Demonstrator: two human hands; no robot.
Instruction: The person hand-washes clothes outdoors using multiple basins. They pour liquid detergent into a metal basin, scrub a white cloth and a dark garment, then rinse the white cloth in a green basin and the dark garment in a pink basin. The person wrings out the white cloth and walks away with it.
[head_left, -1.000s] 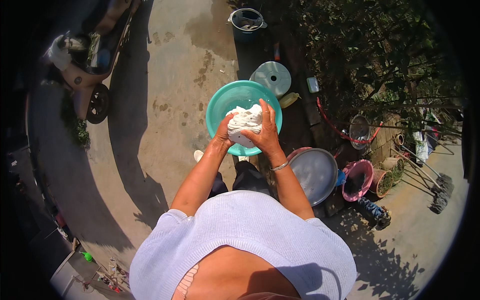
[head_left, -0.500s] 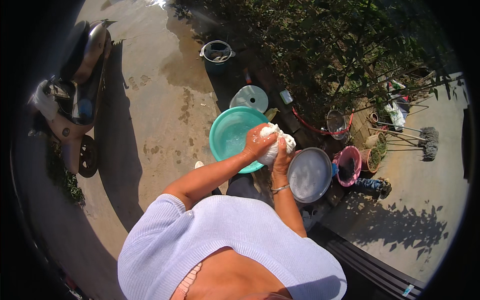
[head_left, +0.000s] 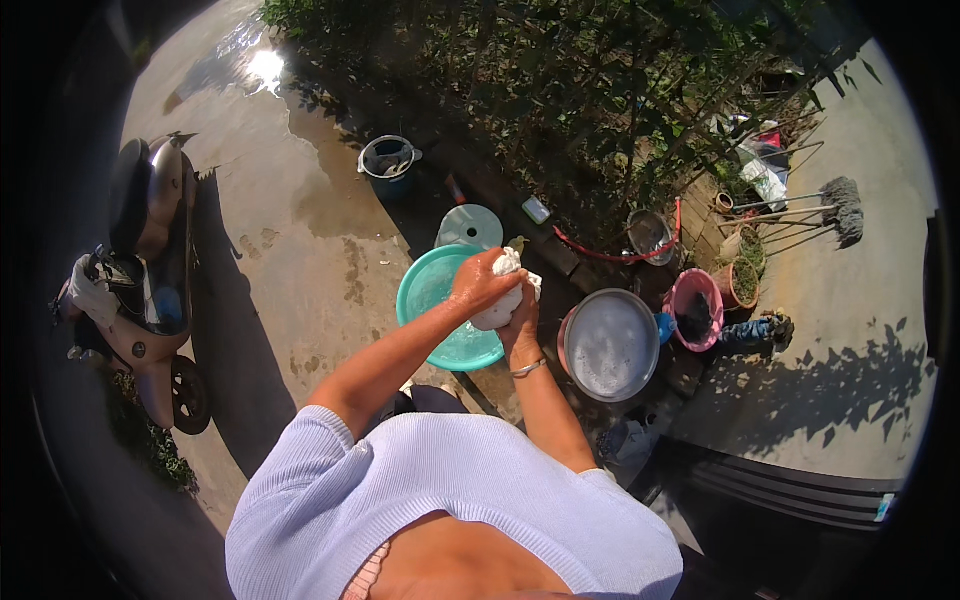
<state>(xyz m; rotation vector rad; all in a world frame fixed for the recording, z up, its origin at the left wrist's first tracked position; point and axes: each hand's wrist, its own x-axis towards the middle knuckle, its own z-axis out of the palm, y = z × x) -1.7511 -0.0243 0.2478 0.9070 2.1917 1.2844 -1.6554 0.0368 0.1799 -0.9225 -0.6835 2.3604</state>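
Note:
A bunched white wet cloth (head_left: pixel 497 312) is squeezed between my two hands over the right part of a turquoise basin (head_left: pixel 407 300) with water in it. My left hand (head_left: pixel 483 282) grips the cloth from the left, fingers wrapped round it. Close below and to the right, my right hand (head_left: pixel 519 327) is closed on the same cloth, a bracelet (head_left: pixel 528 368) on its wrist. Some of the cloth sticks out above the fingers. To the right of my hands stands a round metal basin (head_left: pixel 655 352) holding cloudy, sudsy water.
A pale round stool (head_left: pixel 450 232) stands just behind the turquoise basin, a dark bucket (head_left: pixel 386 184) farther back. On the right are a pink tub (head_left: pixel 713 290) with dark contents, a red hose (head_left: pixel 600 258) and a mop (head_left: pixel 843 212). A scooter (head_left: pixel 150 340) is parked at left. Plants (head_left: pixel 480 90) line the back.
The view has shifted, so the basins and ground sit differently in it. My hands still grip the cloth, now bunched more compactly, with the hands closer together.

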